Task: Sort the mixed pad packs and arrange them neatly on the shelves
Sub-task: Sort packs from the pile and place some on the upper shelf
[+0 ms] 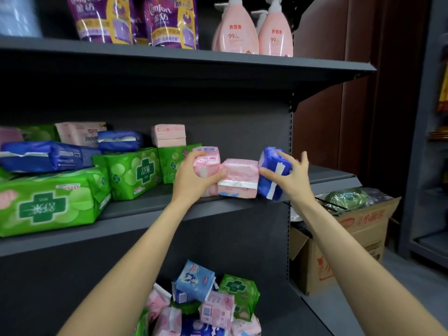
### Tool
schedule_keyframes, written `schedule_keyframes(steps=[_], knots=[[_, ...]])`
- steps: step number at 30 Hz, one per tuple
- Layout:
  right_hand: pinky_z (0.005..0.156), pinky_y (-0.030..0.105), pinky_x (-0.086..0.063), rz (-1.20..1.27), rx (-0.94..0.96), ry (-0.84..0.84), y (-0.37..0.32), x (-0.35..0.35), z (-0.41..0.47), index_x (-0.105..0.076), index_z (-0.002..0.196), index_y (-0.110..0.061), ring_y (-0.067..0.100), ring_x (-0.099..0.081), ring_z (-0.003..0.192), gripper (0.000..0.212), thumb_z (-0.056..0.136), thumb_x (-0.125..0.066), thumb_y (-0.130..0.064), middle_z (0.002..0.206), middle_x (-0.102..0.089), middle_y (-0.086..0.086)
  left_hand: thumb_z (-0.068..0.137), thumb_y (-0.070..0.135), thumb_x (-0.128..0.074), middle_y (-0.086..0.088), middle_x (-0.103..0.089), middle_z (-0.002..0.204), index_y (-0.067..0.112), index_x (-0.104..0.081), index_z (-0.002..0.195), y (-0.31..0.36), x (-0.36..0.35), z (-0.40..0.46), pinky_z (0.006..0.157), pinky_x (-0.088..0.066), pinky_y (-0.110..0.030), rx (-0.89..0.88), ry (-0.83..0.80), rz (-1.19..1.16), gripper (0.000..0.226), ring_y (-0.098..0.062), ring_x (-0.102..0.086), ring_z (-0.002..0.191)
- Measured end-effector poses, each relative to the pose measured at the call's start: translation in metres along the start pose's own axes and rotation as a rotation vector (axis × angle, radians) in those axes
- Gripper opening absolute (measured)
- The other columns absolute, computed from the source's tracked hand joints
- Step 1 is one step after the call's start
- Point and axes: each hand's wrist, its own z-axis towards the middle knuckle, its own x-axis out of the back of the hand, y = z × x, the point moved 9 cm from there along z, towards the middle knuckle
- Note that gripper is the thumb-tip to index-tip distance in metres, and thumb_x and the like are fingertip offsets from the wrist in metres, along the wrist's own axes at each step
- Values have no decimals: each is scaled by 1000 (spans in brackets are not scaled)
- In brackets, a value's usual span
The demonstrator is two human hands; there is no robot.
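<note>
On the middle shelf (150, 215) my left hand (194, 178) grips a pink pad pack (208, 162) that stands at the shelf's right part. Right beside it sits a second pink pack (238, 178), touching the first. My right hand (291, 175) holds a blue pad pack (272, 173) tilted on end at the right end of the shelf, against the second pink pack. Green packs (134, 172), blue packs (48, 155) and pale pink packs (168, 135) lie mixed on the left of the same shelf. Below, a heap of mixed packs (206, 301) fills the lower area.
The top shelf (194, 58) carries purple refill bags (167, 20) and pink pump bottles (236, 30). An open cardboard box (351, 241) stands on the floor to the right of the shelving, next to another grey rack (417, 166).
</note>
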Motion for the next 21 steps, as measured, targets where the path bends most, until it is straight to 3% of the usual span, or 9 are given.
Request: schedule_keyframes(steps=[2,5,9,12,14,16,21], knots=[[110,35,-32,-62,46,-87,-2,-12,0,-50,130,-34,22,-28,139,71,67,-82,-39,156,-17,6,49,69,-77,3,-54,128,38,-46,124,-4,-1,2,96,-46,-38,21,9,18,87,-17,-54,114],[99,39,-47,4,54,-209,-1,-26,1,-43,130,-39,17,-52,119,79,63,-84,-40,138,-46,-1,63,56,-81,3,-50,133,35,-36,133,-7,-2,1,90,-43,-31,16,12,11,87,-17,-52,116],[86,33,-54,213,11,-304,-6,-30,-4,-39,134,-38,15,-57,111,73,75,-77,-17,136,-47,1,66,48,-81,10,-51,132,37,-38,127,-4,0,-4,84,-38,-27,-13,36,-20,75,-12,-50,114],[82,23,-54,231,54,-331,-19,-25,-18,-37,133,-39,9,-56,112,82,64,-80,-27,137,-44,-4,64,49,-82,12,-50,131,43,-40,120,12,8,-13,86,-43,-29,-79,74,-55,71,-10,-49,114],[87,21,-52,189,147,-267,-32,-13,-34,-38,131,-38,3,-52,116,87,58,-84,-31,138,-40,-7,61,50,-83,12,-49,134,44,-40,118,27,14,-24,95,-46,-34,-153,94,-77,71,-9,-48,118],[97,29,-48,167,240,-176,-36,4,-57,-39,131,-34,7,-48,123,87,59,-89,-33,139,-40,-6,59,55,-82,12,-47,138,44,-40,119,40,17,-44,101,-43,-35,-207,97,-108,74,-7,-46,123],[102,34,-44,170,277,-22,-14,42,-141,-40,131,-33,11,-43,128,79,63,-82,-34,138,-40,-5,61,55,-79,3,-42,147,47,-41,121,47,6,-120,103,-44,-40,-270,63,-147,71,-10,-46,129]])
